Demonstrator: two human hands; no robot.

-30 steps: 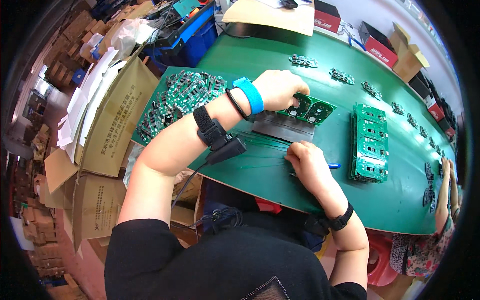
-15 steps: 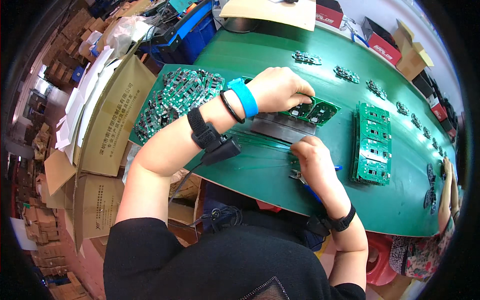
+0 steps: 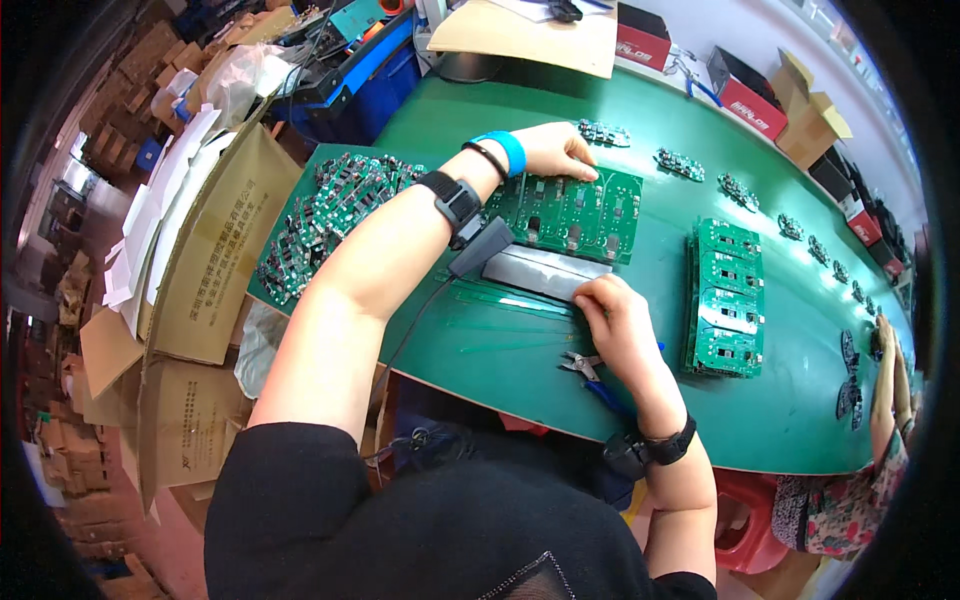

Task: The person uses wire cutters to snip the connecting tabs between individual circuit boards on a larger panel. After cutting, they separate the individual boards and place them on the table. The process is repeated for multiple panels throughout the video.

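My left hand [image 3: 560, 152] is closed on the far edge of a green circuit board panel [image 3: 570, 215], which is made of several joined boards and shows its face to me. On the near side of the panel lies a grey metal bar [image 3: 545, 272]. My right hand [image 3: 618, 318] pinches the right end of this bar with thumb and fingers. Thin green strips [image 3: 510, 300] lie on the table in front of the bar. Blue-handled cutters [image 3: 592, 375] rest just left of my right wrist.
A heap of small circuit boards [image 3: 340, 215] covers the left of the green table [image 3: 540, 385]. To the right stands a stack of board panels [image 3: 725, 300]. Small assemblies [image 3: 680, 164] line the far side. Another person's arm [image 3: 885, 390] reaches in at the right; a cardboard box [image 3: 225, 260] stands left.
The panel, steeply tilted at the bar before, has swung away and now shows its broad face. My left hand went with its far edge. My right hand stays at the bar's end.
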